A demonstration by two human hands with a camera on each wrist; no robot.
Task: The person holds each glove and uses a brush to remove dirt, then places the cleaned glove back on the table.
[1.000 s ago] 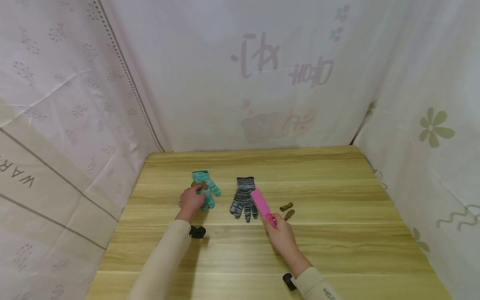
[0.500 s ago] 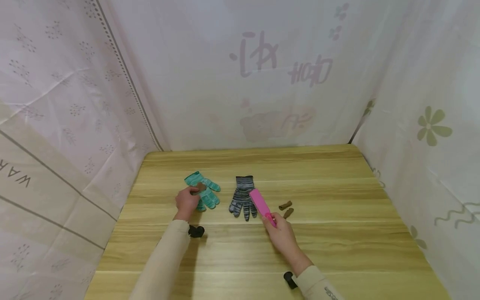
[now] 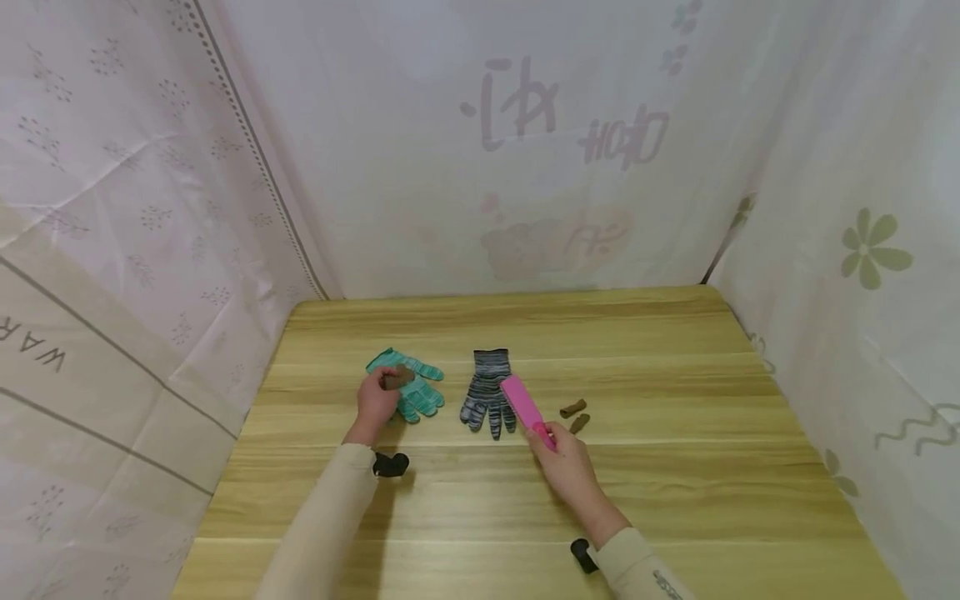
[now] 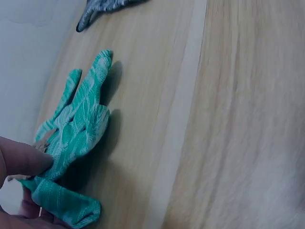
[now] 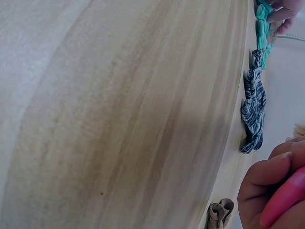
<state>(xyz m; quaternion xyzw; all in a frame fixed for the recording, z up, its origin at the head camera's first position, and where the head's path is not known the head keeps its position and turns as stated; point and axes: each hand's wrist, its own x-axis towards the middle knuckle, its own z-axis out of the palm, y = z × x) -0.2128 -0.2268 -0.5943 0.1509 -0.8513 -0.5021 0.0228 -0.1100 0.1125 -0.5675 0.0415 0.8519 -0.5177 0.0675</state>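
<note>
My left hand [image 3: 377, 402] pinches the green glove [image 3: 423, 398]; a small brown piece [image 3: 399, 377] lies against the glove at the fingertips. In the left wrist view the thumb [image 4: 24, 157] rests on the green glove [image 4: 76, 124], part of which is folded near the fingers. My right hand [image 3: 567, 471] grips the handle of a pink brush-like tool [image 3: 522, 402], whose flat head is over the right edge of a dark striped glove [image 3: 490, 387]. The right wrist view shows curled fingers [image 5: 267, 179] round the pink handle [image 5: 286, 198].
Two small brown rolled pieces [image 3: 573, 408] lie on the wooden table [image 3: 675, 500] just right of the pink tool. Patterned cloth hangs behind the table and at both sides [image 3: 420, 167]. A black object [image 3: 391, 465] is at the left wrist, another [image 3: 582, 556] at the right.
The green glove has turned, its cuff swinging left, and its fingers have spread into view. The left hand has shifted slightly left. The right hand and pink tool have barely moved.
</note>
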